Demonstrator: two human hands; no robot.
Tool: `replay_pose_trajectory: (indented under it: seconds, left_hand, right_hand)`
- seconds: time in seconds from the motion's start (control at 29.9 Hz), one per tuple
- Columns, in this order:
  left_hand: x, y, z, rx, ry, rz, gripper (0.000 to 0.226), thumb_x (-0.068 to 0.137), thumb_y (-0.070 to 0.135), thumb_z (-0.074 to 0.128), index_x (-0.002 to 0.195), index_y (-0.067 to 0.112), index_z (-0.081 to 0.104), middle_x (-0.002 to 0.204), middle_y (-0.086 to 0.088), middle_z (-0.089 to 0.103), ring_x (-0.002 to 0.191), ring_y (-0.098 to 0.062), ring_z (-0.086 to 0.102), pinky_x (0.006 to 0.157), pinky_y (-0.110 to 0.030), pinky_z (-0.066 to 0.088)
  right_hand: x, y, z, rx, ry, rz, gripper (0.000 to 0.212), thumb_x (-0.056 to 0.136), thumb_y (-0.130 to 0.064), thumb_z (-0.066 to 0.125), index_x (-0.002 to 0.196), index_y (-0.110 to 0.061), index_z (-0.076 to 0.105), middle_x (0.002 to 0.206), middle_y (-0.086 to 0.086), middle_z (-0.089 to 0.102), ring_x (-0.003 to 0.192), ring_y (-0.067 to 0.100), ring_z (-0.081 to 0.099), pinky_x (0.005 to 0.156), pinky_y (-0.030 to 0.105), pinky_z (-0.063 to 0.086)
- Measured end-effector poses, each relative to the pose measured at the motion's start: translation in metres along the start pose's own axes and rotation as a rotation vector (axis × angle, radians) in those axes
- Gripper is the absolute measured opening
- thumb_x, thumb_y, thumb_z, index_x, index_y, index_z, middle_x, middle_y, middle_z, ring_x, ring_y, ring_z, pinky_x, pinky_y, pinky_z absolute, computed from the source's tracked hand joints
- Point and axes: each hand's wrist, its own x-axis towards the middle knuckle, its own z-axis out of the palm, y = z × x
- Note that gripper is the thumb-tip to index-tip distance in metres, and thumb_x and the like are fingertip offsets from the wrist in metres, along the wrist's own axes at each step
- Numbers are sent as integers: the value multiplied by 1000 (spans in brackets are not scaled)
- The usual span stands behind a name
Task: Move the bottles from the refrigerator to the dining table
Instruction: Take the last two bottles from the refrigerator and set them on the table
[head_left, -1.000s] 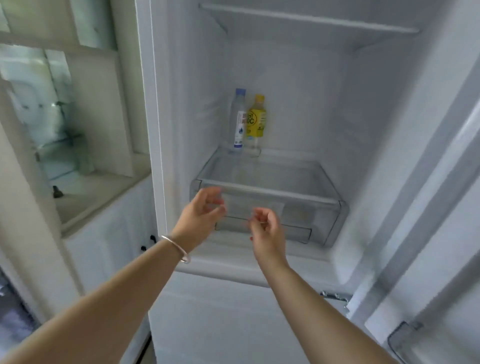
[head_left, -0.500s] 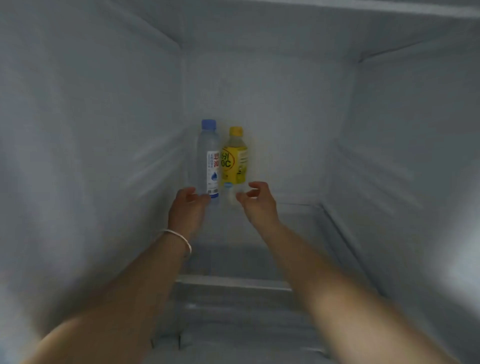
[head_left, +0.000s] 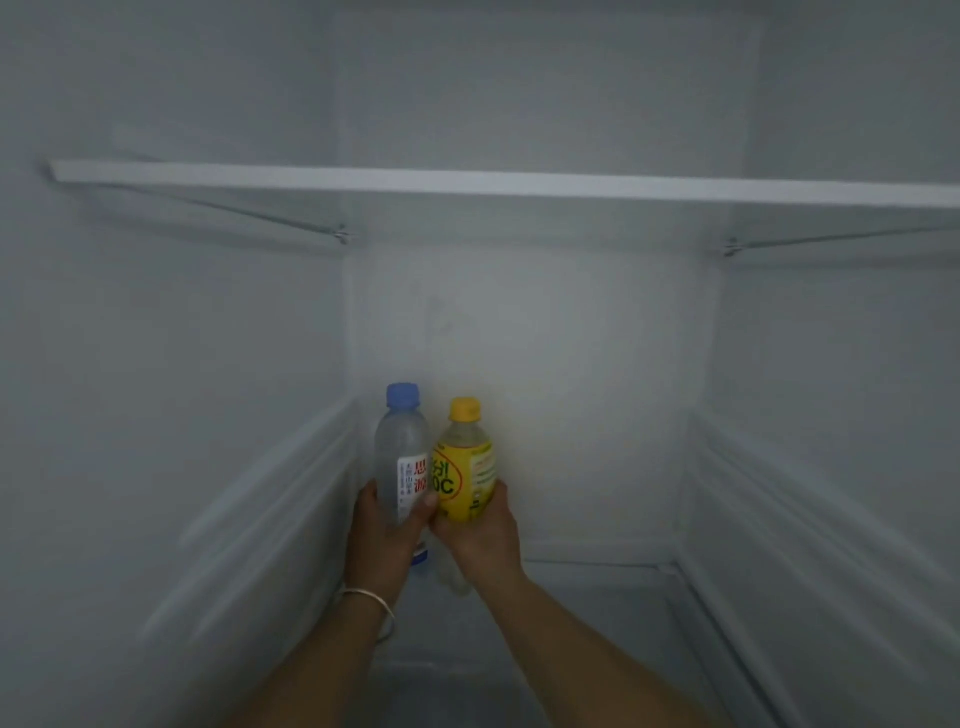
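Reaching deep into the fridge (head_left: 208, 364), we hold the clear bottle (head_left: 402, 452) in our left hand (head_left: 382, 540) and the yellow bottle (head_left: 465, 467) in our right hand (head_left: 483, 535), neither yet carried to the dining surface.

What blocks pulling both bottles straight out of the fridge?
Nothing visible. The left hand grips the clear blue-capped water bottle, the right hand the yellow-labelled, yellow-capped bottle; the white shelf sits well above.
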Motion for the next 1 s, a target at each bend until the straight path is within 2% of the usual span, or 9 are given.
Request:
replay_pose_trajectory:
  seconds: [0.13,0.23,0.4,0.47,0.6,0.67,0.84,0.9,1.0]
  left_hand:
    - [0,0,5,19,83,-35,36,80,25,72,107,12,51,94,-2,62,86,-20,60,76,-27,43]
    - [-14,2,2,3,153,-17,33,80,26,71,101,10,53,86,1,63,83,-21,62,67,-25,43]
    - [-62,27,-9,-28,239,-37,29,80,32,70,93,10,56,78,2,62,70,-12,59,58,-18,40]
    - [-85,41,-16,-73,217,-55,29,81,34,70,91,11,56,79,0,64,69,-10,60,59,-21,42]
    - [-150,67,-38,-152,175,-19,25,81,30,70,80,11,53,74,-5,64,69,-21,63,60,-23,49]
    - [-191,82,-54,-204,136,-6,23,82,30,68,77,13,52,70,1,61,65,-19,61,55,-16,49]
    - [-301,103,-90,-360,-60,-127,31,71,49,69,76,21,59,70,-1,68,64,-21,65,68,-38,54]
    - [-343,109,-99,-344,-120,-145,38,62,55,67,77,21,59,75,-3,69,69,-21,65,72,-39,55]
    - [-406,122,-104,-325,-191,-162,29,69,47,71,77,23,57,77,1,65,73,-19,62,74,-35,52]
  right_hand:
    - [-5,-3,1,12,14,22,55,69,-28,79,112,-21,46,95,-10,53,84,7,52,52,4,33]
    - [-19,-5,-1,24,12,16,52,61,-28,78,104,-24,48,93,-9,57,81,7,55,53,4,34]
    - [-62,-23,-18,-65,40,-69,46,60,-21,79,94,-25,49,82,-12,57,83,14,61,68,23,46]
    - [-90,-35,-29,-88,57,-91,44,61,-20,80,94,-24,50,82,-11,59,84,16,62,73,28,51]
    - [-168,-52,-44,-101,202,-113,46,58,-35,79,96,-23,55,92,-1,67,89,21,65,79,36,54]
    - [-216,-56,-53,-112,285,-113,43,61,-37,78,93,-26,52,88,-3,65,85,20,64,75,33,52]
    - [-348,-54,-77,-178,535,-115,42,56,-41,76,87,-18,60,79,-2,70,77,20,67,69,33,54]
    - [-398,-54,-90,-170,571,-96,35,57,-39,79,81,-22,60,69,-9,66,75,18,67,70,34,55]
    - [-469,-55,-121,-208,592,-30,36,60,-41,80,85,-26,59,67,-16,60,75,14,65,65,23,49]
